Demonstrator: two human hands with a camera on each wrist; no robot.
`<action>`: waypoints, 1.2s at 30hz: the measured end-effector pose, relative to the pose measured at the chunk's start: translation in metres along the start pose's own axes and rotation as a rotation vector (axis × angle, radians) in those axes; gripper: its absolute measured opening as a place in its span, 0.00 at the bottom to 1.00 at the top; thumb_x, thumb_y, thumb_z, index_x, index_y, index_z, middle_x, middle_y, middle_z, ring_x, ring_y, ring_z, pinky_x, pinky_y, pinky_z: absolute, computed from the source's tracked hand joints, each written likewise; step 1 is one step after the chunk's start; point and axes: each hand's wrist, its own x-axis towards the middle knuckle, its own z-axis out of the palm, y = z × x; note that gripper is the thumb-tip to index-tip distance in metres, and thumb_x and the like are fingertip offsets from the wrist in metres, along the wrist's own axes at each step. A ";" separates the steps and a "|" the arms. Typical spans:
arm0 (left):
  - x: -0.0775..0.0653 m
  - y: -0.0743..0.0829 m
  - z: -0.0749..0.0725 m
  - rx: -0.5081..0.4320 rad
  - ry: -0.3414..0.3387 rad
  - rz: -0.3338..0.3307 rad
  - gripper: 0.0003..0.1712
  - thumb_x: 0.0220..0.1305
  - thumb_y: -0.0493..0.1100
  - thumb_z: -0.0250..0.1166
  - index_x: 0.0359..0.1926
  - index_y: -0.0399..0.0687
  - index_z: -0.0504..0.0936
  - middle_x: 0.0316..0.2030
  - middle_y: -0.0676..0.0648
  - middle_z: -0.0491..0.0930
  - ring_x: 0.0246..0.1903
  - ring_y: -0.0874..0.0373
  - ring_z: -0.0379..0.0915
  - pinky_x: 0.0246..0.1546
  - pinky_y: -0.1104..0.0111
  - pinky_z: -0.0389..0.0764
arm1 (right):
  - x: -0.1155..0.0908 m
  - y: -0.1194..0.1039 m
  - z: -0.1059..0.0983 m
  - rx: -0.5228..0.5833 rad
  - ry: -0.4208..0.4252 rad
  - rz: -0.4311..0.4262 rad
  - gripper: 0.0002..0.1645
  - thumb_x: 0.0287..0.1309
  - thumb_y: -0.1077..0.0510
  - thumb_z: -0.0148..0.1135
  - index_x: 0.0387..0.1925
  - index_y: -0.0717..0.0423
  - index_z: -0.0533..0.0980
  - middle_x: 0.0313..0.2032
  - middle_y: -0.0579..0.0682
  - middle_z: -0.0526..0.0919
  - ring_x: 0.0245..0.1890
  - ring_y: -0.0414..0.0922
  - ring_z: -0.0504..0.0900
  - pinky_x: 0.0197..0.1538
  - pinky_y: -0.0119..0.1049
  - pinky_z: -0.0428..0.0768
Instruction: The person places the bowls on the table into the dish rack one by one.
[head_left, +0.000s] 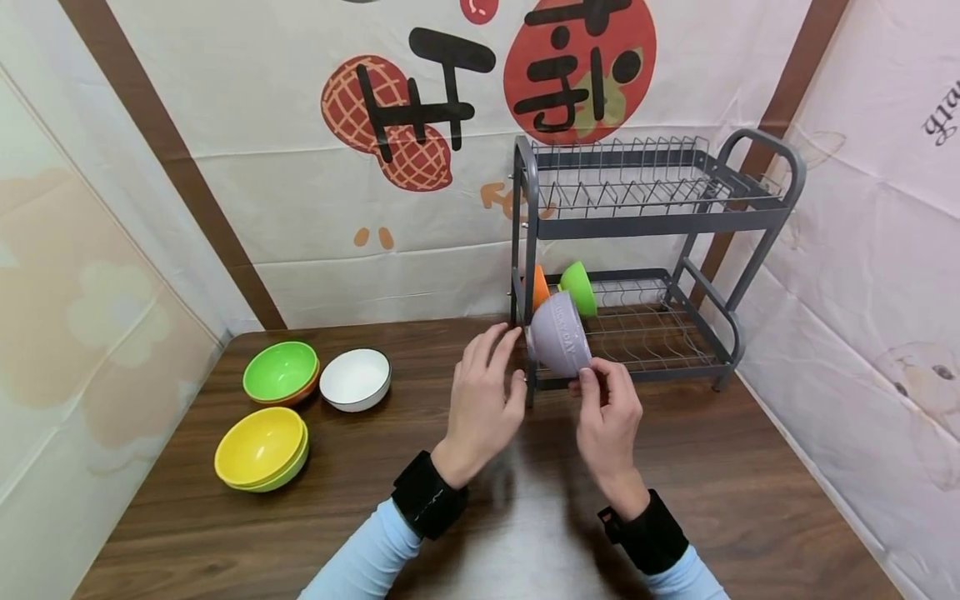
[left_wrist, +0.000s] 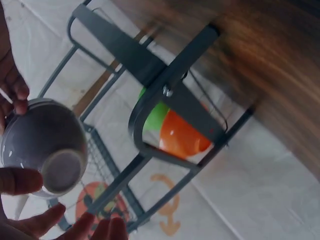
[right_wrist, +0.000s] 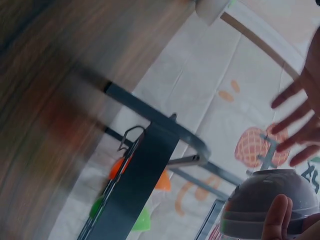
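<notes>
A lavender bowl with raised lettering is held tilted on its side in front of the rack's lower tier. My right hand pinches its rim between thumb and fingers. Just left of the bowl is my left hand, fingers extended toward the bowl's base; in the right wrist view those fingers stand apart from it. Behind the bowl, on the lower tier of the grey dish rack, an orange bowl and a green bowl stand on edge, partly hidden.
On the table's left side sit a green bowl stacked in an orange-brown one, a white bowl with a dark rim, and a yellow bowl nested in a yellow-green one. Patterned cloth walls surround the wooden table.
</notes>
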 end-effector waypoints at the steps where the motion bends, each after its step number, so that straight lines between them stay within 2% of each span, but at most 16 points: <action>1: 0.000 -0.001 0.004 0.015 -0.029 -0.009 0.31 0.68 0.38 0.62 0.72 0.45 0.75 0.71 0.43 0.70 0.70 0.45 0.64 0.58 0.47 0.73 | 0.002 0.002 -0.002 0.005 0.004 0.016 0.05 0.74 0.72 0.57 0.45 0.72 0.77 0.37 0.60 0.79 0.31 0.49 0.84 0.35 0.31 0.84; 5: -0.001 -0.003 0.017 0.053 -0.118 -0.021 0.32 0.67 0.37 0.65 0.72 0.45 0.75 0.71 0.41 0.70 0.69 0.44 0.65 0.55 0.46 0.74 | 0.014 0.006 -0.008 -0.017 0.038 0.066 0.07 0.75 0.71 0.56 0.46 0.75 0.77 0.36 0.63 0.80 0.29 0.52 0.83 0.33 0.29 0.82; 7: -0.002 -0.004 0.022 0.071 -0.166 -0.021 0.33 0.68 0.37 0.66 0.73 0.44 0.73 0.72 0.41 0.68 0.69 0.43 0.64 0.55 0.46 0.75 | 0.021 0.000 -0.011 -0.045 0.053 0.096 0.07 0.75 0.72 0.55 0.46 0.76 0.77 0.34 0.66 0.80 0.28 0.55 0.82 0.32 0.26 0.80; 8: -0.003 -0.005 0.024 0.080 -0.187 -0.021 0.34 0.68 0.37 0.67 0.74 0.44 0.73 0.73 0.41 0.68 0.69 0.43 0.64 0.55 0.45 0.75 | 0.025 -0.003 -0.012 -0.055 0.059 0.109 0.07 0.75 0.72 0.55 0.46 0.77 0.77 0.34 0.67 0.80 0.27 0.53 0.82 0.31 0.26 0.79; 10: -0.004 -0.007 0.028 0.093 -0.223 -0.022 0.35 0.69 0.38 0.67 0.75 0.44 0.71 0.74 0.40 0.66 0.69 0.42 0.63 0.55 0.45 0.75 | 0.031 -0.005 -0.015 -0.071 0.064 0.152 0.08 0.75 0.72 0.55 0.46 0.78 0.77 0.33 0.69 0.80 0.27 0.55 0.82 0.31 0.26 0.78; 12: -0.005 -0.009 0.031 0.104 -0.252 -0.022 0.35 0.70 0.39 0.66 0.75 0.43 0.70 0.74 0.40 0.65 0.70 0.42 0.62 0.55 0.45 0.75 | 0.037 0.002 -0.018 -0.070 0.072 0.200 0.09 0.76 0.71 0.54 0.47 0.78 0.77 0.33 0.70 0.81 0.27 0.54 0.82 0.31 0.26 0.78; 18: -0.006 -0.012 0.036 0.139 -0.288 -0.020 0.31 0.73 0.41 0.64 0.74 0.44 0.72 0.74 0.41 0.66 0.69 0.42 0.64 0.54 0.46 0.76 | 0.058 0.049 -0.022 0.029 0.117 0.375 0.15 0.80 0.62 0.54 0.51 0.74 0.77 0.39 0.65 0.82 0.28 0.46 0.85 0.32 0.28 0.82; 24: -0.008 -0.012 0.039 0.158 -0.305 0.008 0.29 0.74 0.41 0.64 0.72 0.42 0.74 0.73 0.40 0.68 0.68 0.41 0.65 0.53 0.46 0.77 | 0.091 0.076 -0.025 0.106 0.169 0.543 0.17 0.80 0.59 0.54 0.53 0.73 0.77 0.40 0.58 0.80 0.29 0.42 0.85 0.33 0.29 0.83; 30: -0.008 -0.012 0.040 0.209 -0.298 0.015 0.28 0.73 0.42 0.65 0.71 0.40 0.75 0.73 0.41 0.67 0.67 0.42 0.65 0.51 0.48 0.78 | 0.126 0.095 -0.023 0.098 0.120 0.698 0.18 0.81 0.59 0.51 0.55 0.72 0.76 0.38 0.55 0.80 0.28 0.39 0.85 0.33 0.27 0.83; 36: -0.009 -0.012 0.042 0.247 -0.345 0.015 0.28 0.75 0.44 0.63 0.70 0.37 0.75 0.75 0.41 0.63 0.68 0.42 0.63 0.52 0.49 0.77 | 0.148 0.112 -0.024 0.080 0.071 0.870 0.19 0.82 0.58 0.50 0.59 0.70 0.76 0.41 0.55 0.78 0.31 0.38 0.85 0.36 0.27 0.84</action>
